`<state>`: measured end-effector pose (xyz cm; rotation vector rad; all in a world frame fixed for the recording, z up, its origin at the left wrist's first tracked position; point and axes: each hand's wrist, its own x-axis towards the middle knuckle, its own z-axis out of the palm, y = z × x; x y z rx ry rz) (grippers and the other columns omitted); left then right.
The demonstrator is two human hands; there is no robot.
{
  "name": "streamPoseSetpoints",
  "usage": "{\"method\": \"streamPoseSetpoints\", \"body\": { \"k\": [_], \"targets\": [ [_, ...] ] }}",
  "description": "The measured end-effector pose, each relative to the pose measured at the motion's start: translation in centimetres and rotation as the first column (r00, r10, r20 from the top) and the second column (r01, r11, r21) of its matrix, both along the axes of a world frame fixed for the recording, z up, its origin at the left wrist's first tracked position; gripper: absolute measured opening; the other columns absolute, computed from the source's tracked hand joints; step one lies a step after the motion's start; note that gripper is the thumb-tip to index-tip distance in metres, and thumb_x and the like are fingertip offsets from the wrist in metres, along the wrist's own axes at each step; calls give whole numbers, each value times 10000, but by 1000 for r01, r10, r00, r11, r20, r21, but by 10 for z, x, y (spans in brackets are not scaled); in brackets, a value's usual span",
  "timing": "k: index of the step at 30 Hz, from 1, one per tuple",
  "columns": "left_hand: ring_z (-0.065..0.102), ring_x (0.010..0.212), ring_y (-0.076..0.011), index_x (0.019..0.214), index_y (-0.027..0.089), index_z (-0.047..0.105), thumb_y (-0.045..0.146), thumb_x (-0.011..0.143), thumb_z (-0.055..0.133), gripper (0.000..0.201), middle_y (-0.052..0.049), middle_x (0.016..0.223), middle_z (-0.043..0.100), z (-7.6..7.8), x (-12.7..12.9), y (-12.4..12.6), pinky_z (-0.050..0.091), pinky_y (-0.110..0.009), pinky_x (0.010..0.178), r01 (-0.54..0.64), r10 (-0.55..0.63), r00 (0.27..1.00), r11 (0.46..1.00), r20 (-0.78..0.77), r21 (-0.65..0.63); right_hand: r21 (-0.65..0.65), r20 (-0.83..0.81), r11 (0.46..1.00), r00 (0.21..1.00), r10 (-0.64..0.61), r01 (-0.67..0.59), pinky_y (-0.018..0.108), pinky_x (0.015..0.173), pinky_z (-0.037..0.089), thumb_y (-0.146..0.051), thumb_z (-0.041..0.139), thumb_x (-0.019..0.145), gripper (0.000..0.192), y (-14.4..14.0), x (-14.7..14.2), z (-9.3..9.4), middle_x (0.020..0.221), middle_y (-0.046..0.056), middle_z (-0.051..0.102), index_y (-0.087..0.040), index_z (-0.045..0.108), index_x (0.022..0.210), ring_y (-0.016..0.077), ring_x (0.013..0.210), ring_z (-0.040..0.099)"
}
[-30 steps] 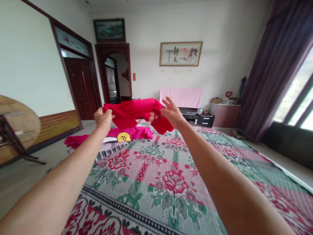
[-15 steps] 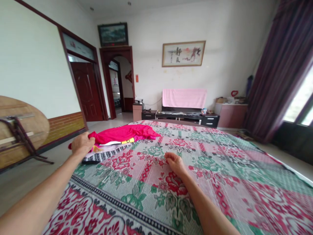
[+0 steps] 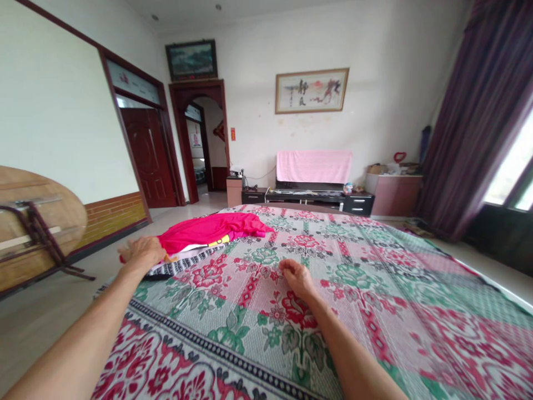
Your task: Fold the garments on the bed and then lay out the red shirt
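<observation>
A red garment (image 3: 212,229) lies flat on top of a small pile of folded clothes at the far left of the bed. My left hand (image 3: 142,251) hovers at the pile's near left corner, fingers loosely spread, and holds nothing. My right hand (image 3: 296,276) rests on the floral bedspread (image 3: 353,289) near the middle, fingers curled under, with nothing in it. Under the red garment a white piece with a yellow patch (image 3: 222,240) and a pale layer show at the pile's edge.
A folded round wooden table (image 3: 37,222) leans at the left. A low black TV stand (image 3: 316,198) with a pink cloth (image 3: 314,165) stands against the far wall. Dark doors (image 3: 147,166) are at the left, purple curtains (image 3: 470,122) and a window at the right.
One second ago both hands held the red garment up in the air. It now lies on the pile, both hands have let go, and my right hand has dropped onto the bedspread.
</observation>
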<state>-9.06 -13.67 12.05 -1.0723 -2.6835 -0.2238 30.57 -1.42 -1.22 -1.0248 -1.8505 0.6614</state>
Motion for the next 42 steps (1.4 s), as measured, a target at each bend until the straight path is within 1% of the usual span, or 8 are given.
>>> {"method": "streamPoseSetpoints", "body": {
  "k": [3, 5, 10, 13, 15, 21, 32, 42],
  "targets": [
    [382, 1262, -376, 1104, 163, 640, 219, 752, 532, 373, -148, 1352, 511, -2, 37, 3, 398, -547, 916, 155, -109, 971, 965, -213, 210, 13, 31, 999, 999, -32, 32, 254, 668, 484, -209, 427, 697, 290, -2, 0, 2, 733, 5, 694, -208, 687, 825, 173, 690, 627],
    [322, 1312, -380, 1248, 159, 567, 192, 764, 506, 489, -161, 1431, 425, -16, 68, 10, 386, -546, 947, 264, -188, 943, 925, -276, 273, 5, 71, 998, 995, -67, 67, 259, 685, 487, -187, 436, 695, 296, -5, 2, 5, 742, 6, 704, -212, 695, 836, 177, 696, 639],
    [451, 1241, -311, 1178, 165, 628, 135, 751, 502, 446, -139, 1334, 519, -77, 148, 33, 410, -422, 977, 616, -600, 787, 775, -146, 137, 18, 195, 983, 964, -183, 183, 262, 770, 489, -137, 477, 706, 308, -19, 29, 17, 866, 19, 744, -237, 727, 855, 192, 833, 677],
    [544, 1140, -271, 1088, 149, 670, 196, 792, 500, 345, -135, 1177, 620, -106, 181, 42, 416, -371, 977, 691, -691, 722, 719, -34, 75, 45, 247, 962, 930, -273, 270, 262, 798, 484, -118, 492, 710, 304, -28, 60, 19, 901, 29, 748, -231, 738, 847, 193, 861, 678],
    [554, 1143, -262, 1062, 137, 680, 227, 833, 470, 324, -142, 1156, 637, -118, 193, 44, 408, -357, 985, 674, -676, 737, 736, 0, 61, 67, 267, 948, 910, -318, 312, 264, 795, 482, -113, 496, 717, 293, -34, 82, 18, 893, 36, 747, -222, 742, 834, 193, 846, 675],
    [532, 1190, -246, 1112, 156, 662, 272, 903, 365, 382, -136, 1269, 591, -132, 196, 37, 385, -372, 1007, 673, -679, 734, 726, -6, 138, 155, 280, 930, 888, -364, 332, 272, 804, 481, -116, 461, 767, 307, -51, 118, 11, 910, 42, 734, -218, 736, 857, 187, 862, 660],
    [592, 1056, -249, 965, 172, 694, 266, 873, 377, 343, -130, 1110, 654, -135, 190, 39, 422, -362, 937, 717, -712, 695, 676, -100, 172, 143, 257, 922, 886, -386, 361, 252, 817, 473, -46, 461, 704, 320, -65, 111, 20, 872, 37, 733, -206, 730, 773, 165, 849, 642],
    [605, 974, -241, 900, 183, 671, 287, 861, 384, 308, -108, 1008, 658, -133, 187, 42, 436, -336, 870, 729, -717, 684, 672, -133, 129, 62, 185, 921, 903, -389, 384, 262, 835, 484, -115, 469, 717, 301, -67, 114, 20, 874, 11, 741, -232, 740, 779, 162, 856, 650]
  ]
}}
